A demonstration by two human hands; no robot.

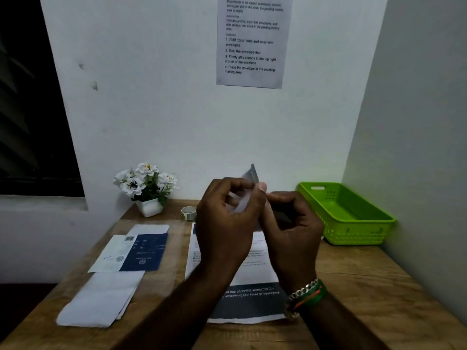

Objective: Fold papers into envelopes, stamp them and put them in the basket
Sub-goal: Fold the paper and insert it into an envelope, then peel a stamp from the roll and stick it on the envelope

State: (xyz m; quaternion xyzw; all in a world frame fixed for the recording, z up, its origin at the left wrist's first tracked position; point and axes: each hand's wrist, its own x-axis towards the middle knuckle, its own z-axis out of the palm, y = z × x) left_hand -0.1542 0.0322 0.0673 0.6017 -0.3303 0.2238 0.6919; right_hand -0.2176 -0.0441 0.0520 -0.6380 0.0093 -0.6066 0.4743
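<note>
Head view, left to right. Far left on the table (353,286): folded white paper (101,299), and behind it a blue-and-white sheet (141,251) with a barcode; print too blurred to read. Potted white flowers (146,183) at the back, a small roll (188,212) just beside, probably stamps or tape.

Centre: left hand (225,223) raised above the table, fingers (235,184) curled and pinching a small pale slip (249,188), blurred by motion. Right hand (290,223) touching the left, fingertips (278,197) bent in toward the same slip, seemingly pinching its edge; exact contact hard to tell. Beaded bracelets (307,294) on the right wrist. Under the hands, a printed sheet (252,274) flat on the table, dark band reading "film on cover), protective film" and "smoothing tool (card or squeegee)".

Likely step: peeling or readying a stamp. Best done with the slip gripped by its edge only, adhesive kept off the fingertips, then pressed flat and square into an envelope's top right corner.

Above, a wall notice (252,41): "1. Fold documents and insert into envelopes", "2. Seal the envelope flap", "3. Firmly affix stamps to the top right corner of the envelope", "4. Place the envelope in the pending mailing area".

Far right: green basket (353,236) against the wall, nothing visible inside.
</note>
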